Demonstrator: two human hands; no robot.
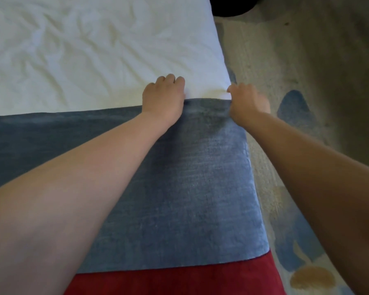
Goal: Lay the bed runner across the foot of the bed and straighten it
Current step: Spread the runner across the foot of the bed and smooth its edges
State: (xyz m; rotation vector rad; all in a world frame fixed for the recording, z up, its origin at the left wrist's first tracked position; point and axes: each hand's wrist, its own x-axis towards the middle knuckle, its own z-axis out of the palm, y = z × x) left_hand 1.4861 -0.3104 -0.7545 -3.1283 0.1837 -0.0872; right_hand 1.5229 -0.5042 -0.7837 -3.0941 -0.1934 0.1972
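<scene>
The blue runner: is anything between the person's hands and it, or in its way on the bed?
Nothing visible. The left hand and right hand already hold the blue runner at its far edge, and the white sheet beyond it shows only wrinkles.

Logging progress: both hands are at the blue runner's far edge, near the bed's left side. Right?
No. The head view shows the left hand and right hand at the blue runner's far edge near the bed's right side, beside the carpet.
</scene>
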